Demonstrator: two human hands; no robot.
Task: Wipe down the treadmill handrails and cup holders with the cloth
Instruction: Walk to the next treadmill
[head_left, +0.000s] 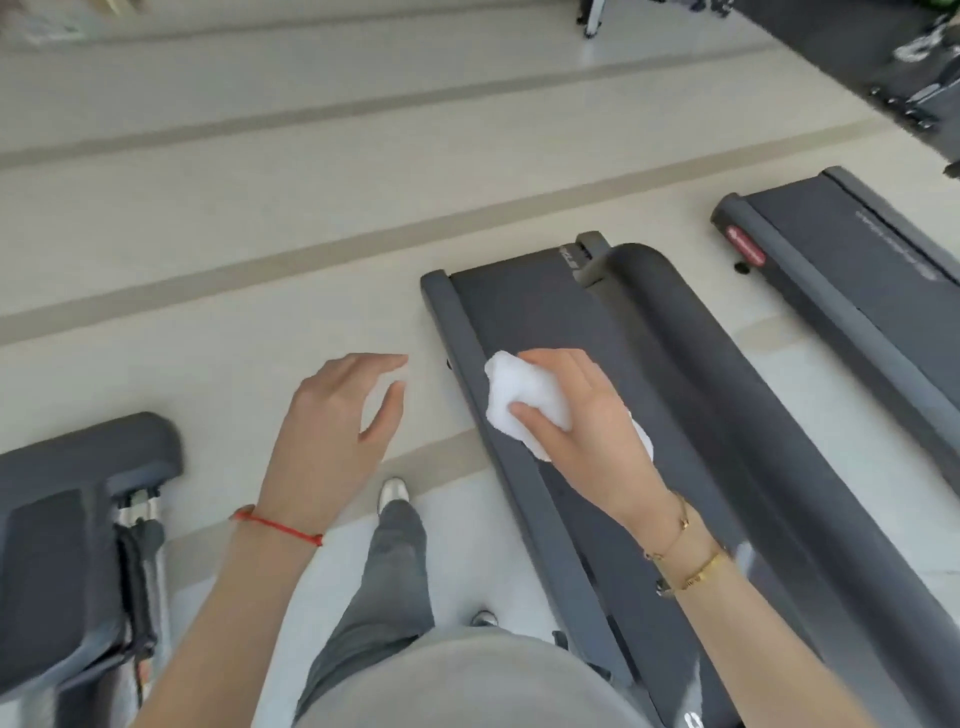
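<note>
The pale floor (208, 218) takes up most of the room here, crossed by long tan stripes running at a slant. On it, right of the person, lies a dark grey treadmill (524, 322), its black belt stretching away from them, with a grey side rail along its left edge and a thick rounded handrail (675, 332) running above its right side. A second treadmill (841, 244) sits further right, well apart, with a small red label at its near corner. At the lower left stands part of another dark grey machine (67, 525), with cables hanging beside it. More dark equipment shows blurred at the top right corner.

The person stands on the floor between the left machine and the first treadmill, in grey trousers (384, 571) and light shoes, one foot ahead of the other.

The right hand (582, 415) is out over the treadmill belt, its grip closed round a bunched white cloth (524, 395), thumb underneath and fingers over the top; a bit of cloth pokes out behind the palm. I can't tell whether the cloth touches the belt or is held above it. Gold bracelets (685, 556) circle that wrist.

The left hand (337, 415) hangs over the bare floor, its grip open, fingers loosely spread and holding nothing. A thin red string (280, 527) is tied round that wrist.
</note>
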